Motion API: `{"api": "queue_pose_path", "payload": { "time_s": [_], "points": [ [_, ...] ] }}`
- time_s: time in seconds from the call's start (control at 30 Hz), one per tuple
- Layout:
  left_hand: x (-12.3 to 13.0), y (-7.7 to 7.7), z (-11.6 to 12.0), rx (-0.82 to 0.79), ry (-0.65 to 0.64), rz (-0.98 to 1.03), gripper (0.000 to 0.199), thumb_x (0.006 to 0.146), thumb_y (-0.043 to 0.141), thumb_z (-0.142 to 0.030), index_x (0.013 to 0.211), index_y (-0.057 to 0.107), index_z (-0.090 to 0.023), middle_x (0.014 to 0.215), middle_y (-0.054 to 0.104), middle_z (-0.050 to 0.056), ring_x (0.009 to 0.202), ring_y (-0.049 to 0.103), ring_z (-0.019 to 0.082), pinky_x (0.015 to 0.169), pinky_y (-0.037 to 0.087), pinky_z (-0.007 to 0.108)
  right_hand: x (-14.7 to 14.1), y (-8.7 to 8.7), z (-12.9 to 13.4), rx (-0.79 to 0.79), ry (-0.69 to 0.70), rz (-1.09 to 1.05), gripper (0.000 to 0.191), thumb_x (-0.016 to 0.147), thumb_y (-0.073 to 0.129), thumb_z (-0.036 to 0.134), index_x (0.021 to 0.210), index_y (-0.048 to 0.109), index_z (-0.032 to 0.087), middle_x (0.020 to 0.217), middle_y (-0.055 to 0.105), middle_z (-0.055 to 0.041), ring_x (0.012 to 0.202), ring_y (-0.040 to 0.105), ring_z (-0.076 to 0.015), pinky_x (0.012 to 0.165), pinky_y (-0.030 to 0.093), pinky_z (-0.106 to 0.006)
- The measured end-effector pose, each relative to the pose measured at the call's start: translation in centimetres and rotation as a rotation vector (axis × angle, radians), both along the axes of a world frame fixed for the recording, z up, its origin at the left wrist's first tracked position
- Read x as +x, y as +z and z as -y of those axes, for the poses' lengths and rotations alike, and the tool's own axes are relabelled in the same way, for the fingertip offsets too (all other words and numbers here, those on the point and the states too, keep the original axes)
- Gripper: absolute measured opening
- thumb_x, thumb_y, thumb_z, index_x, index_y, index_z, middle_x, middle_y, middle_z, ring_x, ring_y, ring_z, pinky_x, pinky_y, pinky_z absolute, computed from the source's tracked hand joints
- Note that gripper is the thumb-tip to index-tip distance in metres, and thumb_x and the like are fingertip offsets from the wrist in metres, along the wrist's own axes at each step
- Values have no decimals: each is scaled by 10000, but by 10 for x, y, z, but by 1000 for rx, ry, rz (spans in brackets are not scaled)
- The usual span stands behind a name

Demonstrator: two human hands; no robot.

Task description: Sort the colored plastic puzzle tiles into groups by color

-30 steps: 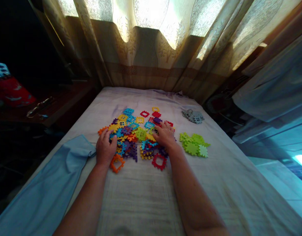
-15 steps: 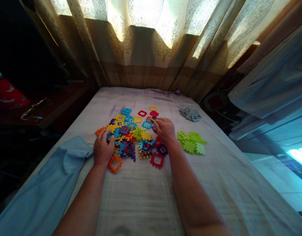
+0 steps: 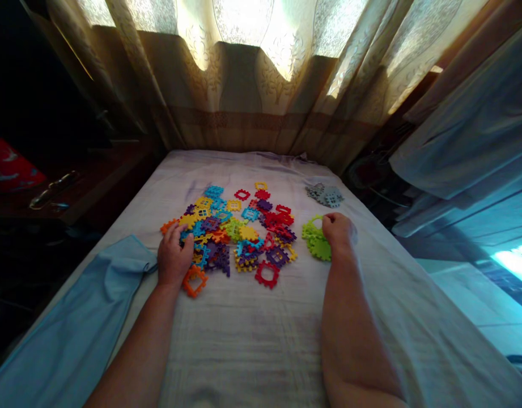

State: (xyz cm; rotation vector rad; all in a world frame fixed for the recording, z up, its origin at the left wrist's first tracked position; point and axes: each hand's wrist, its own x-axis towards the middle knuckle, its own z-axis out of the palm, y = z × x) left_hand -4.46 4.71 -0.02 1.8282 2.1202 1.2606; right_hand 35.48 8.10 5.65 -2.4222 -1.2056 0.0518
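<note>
At the left edge of a heap of colourful interlocking plastic tiles [image 3: 212,224], my left hand [image 3: 174,255] rests with its fingers apart, touching the nearest pieces. My right hand [image 3: 339,229] is over the pile of lime-green tiles [image 3: 319,248] on the right. Its fingers are pinched on the edge of a green frame-shaped tile [image 3: 314,222]. The hand and forearm hide part of the green pile. Closest to my left wrist lies an orange frame tile [image 3: 194,281]. A red frame tile [image 3: 267,274] lies at the heap's front.
Grey tiles [image 3: 325,195] lie in a small pile at the back right of the sheet-covered bed [image 3: 239,334]. A light blue cloth [image 3: 86,300] is spread along the left side. Curtains [image 3: 243,107] hang behind, and a dark wooden cabinet [image 3: 94,175] stands at the left.
My right hand has moved right from the heap to the lime-green pile, carrying a green tile. Red and purple tiles it covered now show. My left hand has stayed at the heap's left edge.
</note>
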Motion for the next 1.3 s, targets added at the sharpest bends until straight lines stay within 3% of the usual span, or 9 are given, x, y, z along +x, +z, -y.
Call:
{"api": "queue_pose_path", "payload": {
  "time_s": [0.17, 0.3, 0.4, 0.53, 0.63, 0.8, 1.03, 1.3],
  "points": [
    [0, 0, -1, 6, 8, -7, 435, 860, 437, -433, 1126, 651, -163, 1315, 602, 156, 1239, 552, 301, 1098, 411, 470, 8, -8, 5, 26, -100, -55, 385, 865, 469, 297, 1119, 732, 180, 1121, 686, -201, 1013, 637, -330, 827, 494, -458],
    [-1, -1, -1, 12, -4, 3, 415, 866, 448, -428, 1130, 650, -179, 1295, 609, 139, 1240, 545, 288, 1107, 400, 458, 0, -7, 2, 167, -47, 10, 404, 859, 477, 282, 1170, 705, 163, 1206, 645, -198, 1121, 583, -332, 914, 463, -479],
    [-1, -1, -1, 9, -7, 12, 394, 866, 461, -415, 1134, 650, -196, 1287, 610, 124, 1238, 542, 280, 1112, 393, 456, -28, -1, -6, 253, 159, 29, 364, 869, 463, 268, 1094, 729, 161, 1142, 679, -158, 1092, 592, -286, 954, 449, -432],
    [-2, -1, -1, 6, -6, 7, 403, 863, 462, -417, 1137, 650, -189, 1294, 609, 129, 1244, 539, 287, 1108, 397, 462, -86, 6, -10, 181, 537, 8, 309, 896, 477, 263, 1032, 744, 187, 1098, 714, -114, 1045, 614, -248, 968, 443, -379],
    [-2, -1, -1, 0, -3, 1, 403, 863, 461, -418, 1134, 651, -188, 1296, 614, 126, 1254, 540, 280, 1105, 403, 452, -130, 7, -2, 124, 799, 16, 286, 917, 520, 316, 1075, 728, 198, 1151, 707, -90, 1101, 598, -240, 1002, 420, -362],
    [-1, 0, 0, -12, -7, -3, 433, 866, 445, -429, 1133, 651, -157, 1320, 603, 157, 1251, 548, 295, 1105, 402, 470, -173, 3, 18, 40, 1004, 104, 496, 877, 610, 471, 1312, 589, 234, 1319, 619, -112, 1230, 515, -285, 1019, 403, -438],
    [1, -2, -1, 3, 7, 20, 417, 858, 454, -422, 1120, 655, -168, 1326, 603, 145, 1254, 544, 294, 1112, 397, 470, -180, -3, 19, -3, 996, 99, 529, 879, 595, 364, 1391, 516, 257, 1323, 608, -110, 1221, 535, -273, 1023, 410, -418],
    [1, -3, -1, 8, 2, 28, 404, 860, 458, -417, 1124, 651, -180, 1322, 602, 132, 1250, 544, 280, 1127, 382, 460, -159, 1, 4, 257, 950, -363, 607, 790, 602, 267, 1387, 502, 227, 1313, 605, -98, 1123, 594, -204, 1004, 455, -352]
  ]
}}
